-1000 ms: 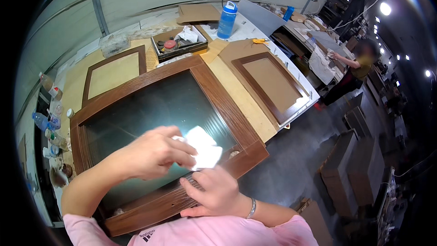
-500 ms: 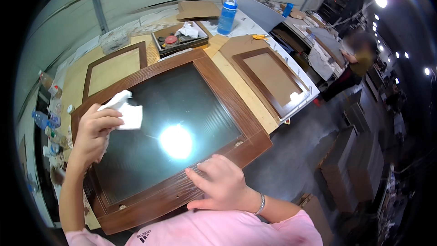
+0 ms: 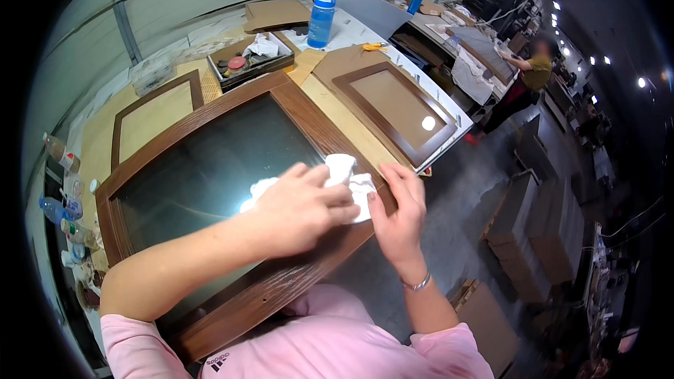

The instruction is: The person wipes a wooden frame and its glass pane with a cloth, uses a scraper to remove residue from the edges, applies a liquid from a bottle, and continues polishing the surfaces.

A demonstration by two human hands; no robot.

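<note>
A brown wooden cabinet door (image 3: 298,116) with a dark glass panel (image 3: 210,161) lies flat in front of me. My left hand (image 3: 302,207) is closed on a white cloth (image 3: 342,168) and presses it down near the panel's right corner, the forearm crossing over the glass. Parts of the cloth stick out on both sides of the fingers. My right hand (image 3: 400,214) rests at the door's right edge, thumb and fingers apart around the frame, beside the cloth. A bright light reflection on the glass is partly covered by my left hand.
Smaller brown frames (image 3: 421,142) lie to the right and far left. Behind the door stand an open box (image 3: 281,63) of odds and ends and a blue water bottle (image 3: 321,21). Several plastic bottles (image 3: 63,154) line the left edge. Stacked panels (image 3: 512,217) and a person (image 3: 537,74) are at right.
My left hand has swept the cloth from the left of the glass to its right corner. My right hand has moved from the near rail to the right edge.
</note>
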